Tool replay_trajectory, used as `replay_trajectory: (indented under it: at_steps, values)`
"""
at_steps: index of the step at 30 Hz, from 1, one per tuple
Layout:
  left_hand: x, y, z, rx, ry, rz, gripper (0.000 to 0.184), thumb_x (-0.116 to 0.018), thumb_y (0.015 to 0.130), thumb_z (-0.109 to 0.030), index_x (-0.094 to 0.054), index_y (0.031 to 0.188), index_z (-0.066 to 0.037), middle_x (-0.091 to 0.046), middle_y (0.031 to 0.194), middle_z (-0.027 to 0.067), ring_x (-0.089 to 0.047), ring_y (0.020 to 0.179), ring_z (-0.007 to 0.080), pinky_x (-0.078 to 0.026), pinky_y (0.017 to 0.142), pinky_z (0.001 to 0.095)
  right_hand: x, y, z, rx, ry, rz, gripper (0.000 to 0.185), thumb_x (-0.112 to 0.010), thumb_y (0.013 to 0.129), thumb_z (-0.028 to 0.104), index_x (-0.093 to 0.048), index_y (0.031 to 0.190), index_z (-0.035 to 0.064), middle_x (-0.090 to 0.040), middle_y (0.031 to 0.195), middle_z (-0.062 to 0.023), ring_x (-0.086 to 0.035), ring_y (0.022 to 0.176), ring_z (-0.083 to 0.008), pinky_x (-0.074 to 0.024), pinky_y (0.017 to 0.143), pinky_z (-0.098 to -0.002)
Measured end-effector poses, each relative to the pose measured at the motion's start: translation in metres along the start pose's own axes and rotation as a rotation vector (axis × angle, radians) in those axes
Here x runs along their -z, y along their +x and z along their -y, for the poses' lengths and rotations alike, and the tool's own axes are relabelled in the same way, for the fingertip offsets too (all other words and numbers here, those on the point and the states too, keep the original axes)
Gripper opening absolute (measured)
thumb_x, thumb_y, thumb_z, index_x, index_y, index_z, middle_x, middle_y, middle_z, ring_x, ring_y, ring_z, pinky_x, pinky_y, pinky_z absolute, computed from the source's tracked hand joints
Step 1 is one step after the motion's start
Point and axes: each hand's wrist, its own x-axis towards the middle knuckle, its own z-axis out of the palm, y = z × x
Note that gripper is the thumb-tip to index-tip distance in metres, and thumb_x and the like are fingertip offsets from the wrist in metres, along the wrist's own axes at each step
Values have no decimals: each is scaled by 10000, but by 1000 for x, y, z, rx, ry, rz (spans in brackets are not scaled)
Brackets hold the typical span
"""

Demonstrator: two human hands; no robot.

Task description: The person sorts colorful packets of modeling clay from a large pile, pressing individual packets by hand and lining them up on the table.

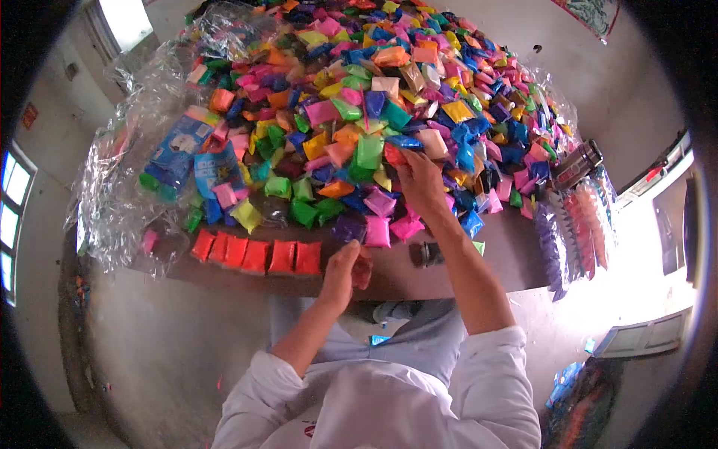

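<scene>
A row of several red packets [256,255] lies side by side along the table's front edge at the left. Just right of that row, my left hand [344,275] is at the table edge with its fingers curled; what it holds, if anything, is hard to make out. My right hand [421,179] reaches into the large heap of colourful packets [321,112], its fingertips closed on a red packet [394,155]. Beside that packet lies a green packet [367,152]. A dark purple packet [349,229] and a pink packet [378,231] lie beyond my left hand.
Crumpled clear plastic [123,172] covers the table's left side. Blue printed bags [179,150] lie on the heap's left. Stacked packets in clear wrap [580,232] hang at the right edge. A small dark object [430,254] sits near the front edge [404,283].
</scene>
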Motion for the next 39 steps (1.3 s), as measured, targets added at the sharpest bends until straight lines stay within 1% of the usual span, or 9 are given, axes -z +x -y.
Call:
replay_trajectory:
  at_steps: [2,3,6,11,16,25,32,35,39]
  values:
    - [0,-6,-7,-17,20,19,419,-482,894,-496,-574,808,-96,-546,649,-2,-512,519,87,-383,445,220,30,-17,15,-425,604,246,243,-568,848,140,-603,1066,38,-622,844,-46,-585,754,-155,-473,684,-272]
    - [0,-6,-8,-37,51,40,442,-466,892,-517,-572,811,-96,-546,652,0,-508,513,90,-386,445,223,38,-31,19,-445,596,254,243,-568,848,140,-603,1066,38,-622,844,-46,-585,754,-155,-473,684,-272]
    - [-11,-6,-19,-39,96,69,453,-442,906,-509,-582,891,-79,-551,691,-10,-496,539,72,-384,458,209,51,-72,42,-727,1316,285,231,-556,903,210,-599,1043,30,-604,828,8,-526,689,-58,-424,602,-207]
    - [-26,-14,-27,-185,270,215,453,-423,928,-487,-593,945,-68,-543,724,-33,-475,573,43,-352,458,189,51,-117,53,-671,1381,434,243,-569,905,260,-617,946,25,-574,765,17,-507,656,-66,-404,571,-211]
    - [-25,-18,-11,-343,449,33,394,-453,937,-439,-600,874,-79,-524,659,-34,-433,501,40,-315,424,205,62,-125,76,-885,1385,316,264,-569,911,254,-617,993,7,-581,789,13,-493,666,-57,-391,573,-205]
    - [-17,-24,-8,-315,466,15,393,-471,928,-436,-596,876,-68,-522,630,-35,-419,475,36,-294,394,209,42,-149,86,-1030,1670,221,323,-599,885,180,-551,1127,-28,-629,942,-45,-589,730,-96,-515,669,-229]
    - [-13,-26,-5,-66,265,31,353,-503,916,-428,-594,864,-91,-492,605,-43,-409,464,35,-286,390,195,37,-157,84,-1016,1893,178,278,-576,895,143,-558,1124,-13,-631,919,-42,-588,703,-101,-484,592,-224]
    - [-11,-24,-2,10,231,32,288,-538,892,-422,-569,834,-141,-488,609,-59,-411,462,41,-296,401,195,43,-153,91,-1077,1777,134,263,-569,896,133,-562,1118,-9,-627,907,-26,-566,710,-73,-454,584,-214]
    - [-15,-28,-3,3,261,36,283,-553,885,-421,-571,836,-143,-484,605,-66,-410,467,38,-297,405,195,46,-151,99,-874,1277,183,288,-570,888,127,-550,1139,-12,-612,907,2,-532,735,-50,-437,616,-197]
